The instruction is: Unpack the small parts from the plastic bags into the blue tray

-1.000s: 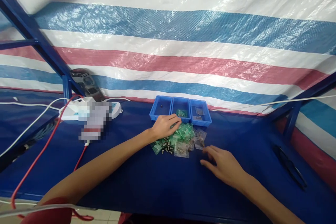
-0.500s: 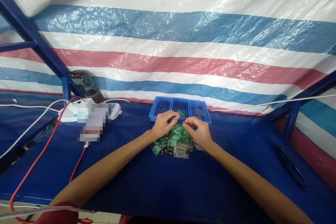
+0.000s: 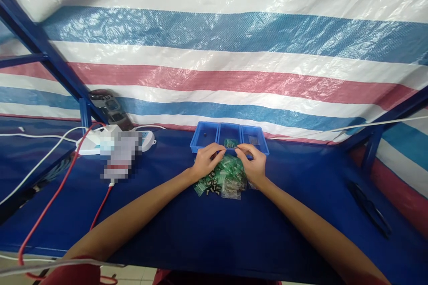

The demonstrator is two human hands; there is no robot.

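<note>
My left hand (image 3: 206, 163) and right hand (image 3: 254, 165) are narrowed over the heap; I cannot tell whether they hold anything. Most green packets (image 3: 230, 168), clear packets (image 3: 231, 190) and dark parts (image 3: 212, 184) lie on the table (image 3: 187, 227); the blue trays (image 3: 230, 132) show only a few.

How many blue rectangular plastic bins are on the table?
3, side by side: left bin, middle bin and right bin, beyond the heap of green and clear plastic packets. The bare left hand and right hand hide parts of their near edges; no other bin shows.
</note>
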